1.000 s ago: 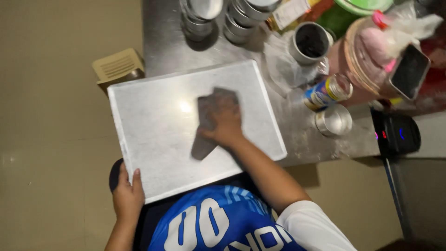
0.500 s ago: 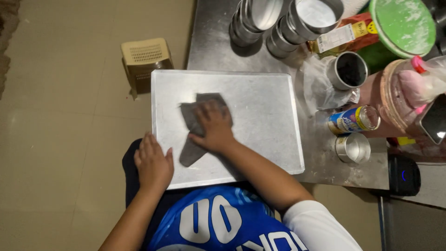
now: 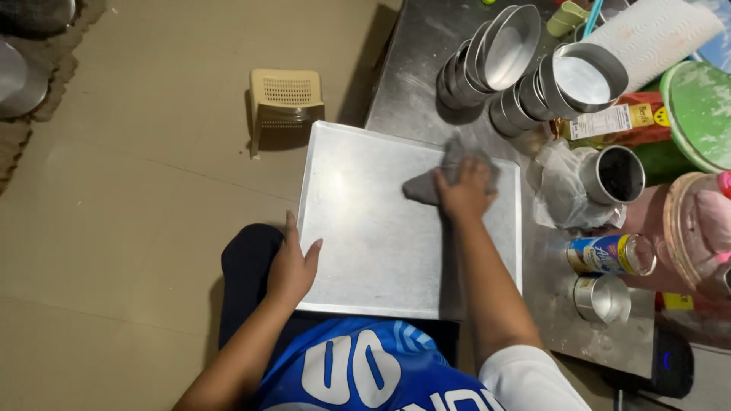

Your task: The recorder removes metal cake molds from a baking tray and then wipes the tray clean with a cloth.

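At the tray's left edge, the left hand point(image 3: 291, 266) grips the metal tray point(image 3: 365, 236), which overhangs the steel table point(image 3: 411, 84). Keep it braced. Toward the tray's far right corner, the right hand point(image 3: 464, 190) presses a grey cloth point(image 3: 426, 186) flat; wipe evenly.

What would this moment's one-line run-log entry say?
right hand: pressing grey cloth on metal tray | left hand: gripping tray's left edge | tray: on steel counter

Small baking kitchen, steel worktop point(image 3: 415, 84) at 1 o'clock, stacked round cake tins point(image 3: 525, 65) at 12 to 1, large flat baking tray point(image 3: 358, 228) at centre, paper towel roll point(image 3: 655, 30) at 2, tiled floor point(image 3: 137, 213) at 9.
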